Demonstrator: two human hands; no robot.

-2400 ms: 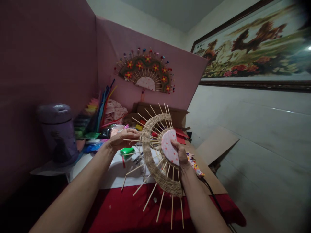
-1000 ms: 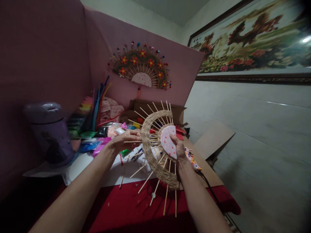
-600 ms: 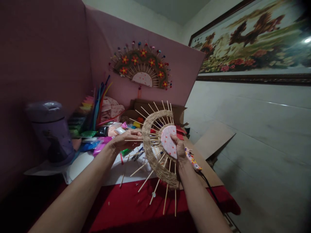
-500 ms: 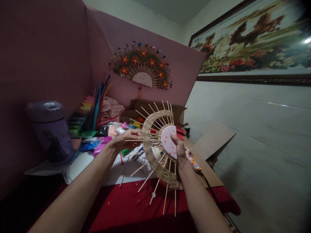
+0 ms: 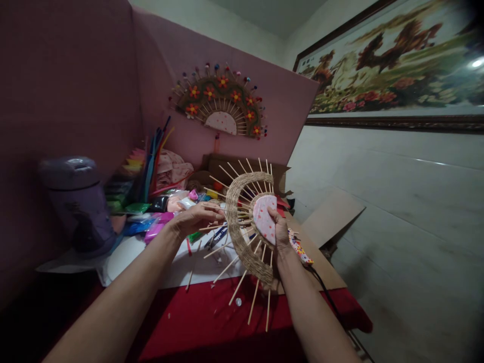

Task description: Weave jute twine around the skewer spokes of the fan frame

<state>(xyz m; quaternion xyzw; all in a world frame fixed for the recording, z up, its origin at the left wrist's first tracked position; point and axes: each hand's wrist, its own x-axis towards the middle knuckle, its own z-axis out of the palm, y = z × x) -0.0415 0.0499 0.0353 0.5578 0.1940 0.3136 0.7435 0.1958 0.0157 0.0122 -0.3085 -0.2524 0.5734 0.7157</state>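
No lettering, brand or number can be read. On the framed picture [image 5: 378, 75], small dark marks [image 5: 307, 62] sit in its upper left corner, too small to make out. Well to the left of the framed picture and lower, a purple flask [image 5: 73, 201] bears a dark printed figure [image 5: 80, 222]; any wording on it is illegible, as on the nearby plastic packets [image 5: 161, 226].
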